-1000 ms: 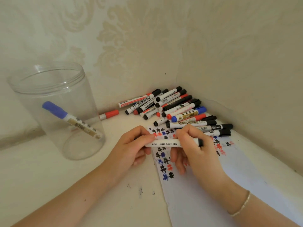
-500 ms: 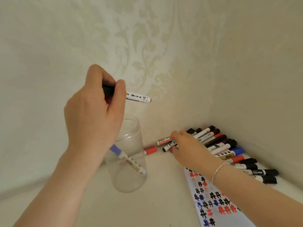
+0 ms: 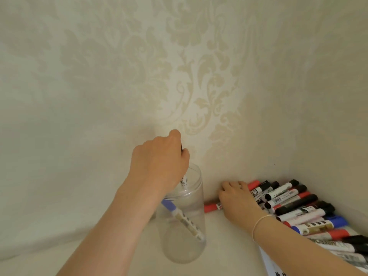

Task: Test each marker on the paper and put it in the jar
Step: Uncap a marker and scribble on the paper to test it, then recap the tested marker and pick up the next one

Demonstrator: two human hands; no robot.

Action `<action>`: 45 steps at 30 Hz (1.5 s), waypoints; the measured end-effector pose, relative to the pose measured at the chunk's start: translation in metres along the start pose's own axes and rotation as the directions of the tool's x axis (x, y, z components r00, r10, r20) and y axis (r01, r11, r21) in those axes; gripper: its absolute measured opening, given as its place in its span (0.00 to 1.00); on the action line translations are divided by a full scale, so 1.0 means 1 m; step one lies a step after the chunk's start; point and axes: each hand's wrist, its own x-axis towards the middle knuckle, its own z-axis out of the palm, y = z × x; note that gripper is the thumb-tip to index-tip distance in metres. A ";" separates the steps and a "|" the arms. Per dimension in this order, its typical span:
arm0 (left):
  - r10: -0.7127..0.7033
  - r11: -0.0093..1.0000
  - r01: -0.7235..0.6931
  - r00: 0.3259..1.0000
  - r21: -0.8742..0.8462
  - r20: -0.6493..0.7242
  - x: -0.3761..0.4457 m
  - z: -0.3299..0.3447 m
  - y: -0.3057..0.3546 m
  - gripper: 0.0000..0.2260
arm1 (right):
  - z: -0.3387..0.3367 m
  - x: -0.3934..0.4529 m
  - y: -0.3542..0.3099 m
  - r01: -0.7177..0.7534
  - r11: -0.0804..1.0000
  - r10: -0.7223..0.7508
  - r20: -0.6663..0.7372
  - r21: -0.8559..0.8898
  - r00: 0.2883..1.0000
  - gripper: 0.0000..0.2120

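A clear plastic jar (image 3: 187, 242) stands on the table with a blue-capped marker (image 3: 180, 220) leaning inside it. My left hand (image 3: 159, 166) hovers over the jar's mouth and pinches a black-capped white marker (image 3: 184, 181), whose lower end points down into the opening. My right hand (image 3: 237, 200) lies on the left end of the marker pile (image 3: 298, 208) in the corner, fingers bent over a red-capped marker (image 3: 212, 207); whether it grips the marker is hidden. Only a corner of the test paper (image 3: 272, 263) shows at the bottom right.
Two wallpapered walls meet in a corner just behind the pile. The markers with black, red and blue caps run along the right wall. The pale tabletop (image 3: 119, 261) spreads left of and in front of the jar.
My left hand has tipped the black-capped marker from level to upright and lowered it into the jar's mouth. My right hand has slid to the pile's left end, over the red-capped marker.
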 end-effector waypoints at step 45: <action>0.651 0.541 -0.052 0.657 -0.839 0.379 -0.116 0.105 0.103 0.09 | -0.080 -0.187 0.072 -0.303 -0.427 0.339 0.462 0.852 0.819 0.11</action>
